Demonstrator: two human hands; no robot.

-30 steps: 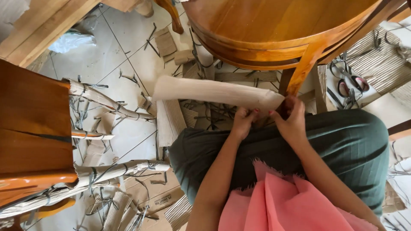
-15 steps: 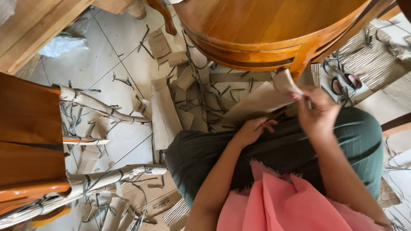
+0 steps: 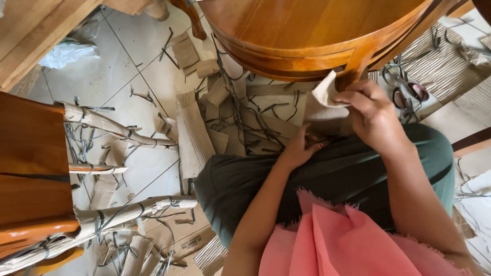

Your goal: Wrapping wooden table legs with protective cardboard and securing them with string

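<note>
Overhead, round wooden table (image 3: 307, 30), cardboard scraps (image 3: 194, 138) underfoot

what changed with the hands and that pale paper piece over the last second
The pale paper piece, first stretched long across the lap under both hands, is now bunched in the right hand, which lifted it toward the round wooden table's leg. The left hand let go and rests on the green-clad lap. The cardboard scraps on the floor and the wrapped chair legs stayed put.
</note>
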